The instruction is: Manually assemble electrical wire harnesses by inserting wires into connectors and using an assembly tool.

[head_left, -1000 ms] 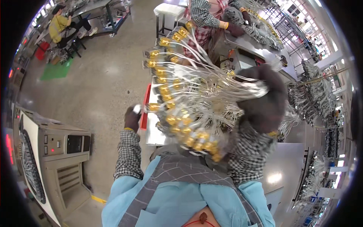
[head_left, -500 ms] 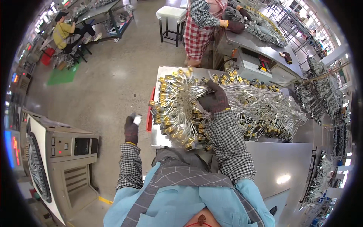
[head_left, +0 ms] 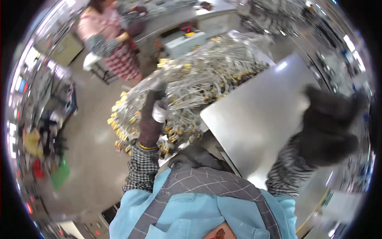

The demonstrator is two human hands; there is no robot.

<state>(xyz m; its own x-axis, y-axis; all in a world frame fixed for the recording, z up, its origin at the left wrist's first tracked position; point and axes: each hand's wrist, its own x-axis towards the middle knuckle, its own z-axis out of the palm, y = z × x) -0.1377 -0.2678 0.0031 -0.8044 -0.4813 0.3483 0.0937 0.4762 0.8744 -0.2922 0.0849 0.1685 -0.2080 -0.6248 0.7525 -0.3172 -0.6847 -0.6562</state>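
Note:
A large heap of silvery-white cables with yellow-and-black connector ends covers the table in front of me. My left hand, in a dark glove, lies on the heap's near left part. Its fingers reach forward and curl over the cables, though blur softens the grip. A small white patch shows at its thumb side; whether it is a wrap or a held piece is unclear. My right hand, also in a dark glove, is raised over the right end of the bare metal tabletop, away from the cables. Motion smears its fingers.
Beyond the heap, a person in a checked apron works at another bench beside a white-topped stool. A grey box stands by that bench. More hanging cable bundles are at the far right.
My view has turned to the right. My right hand has left the cables and swung out to the right. My left hand has come from beside the table onto the heap.

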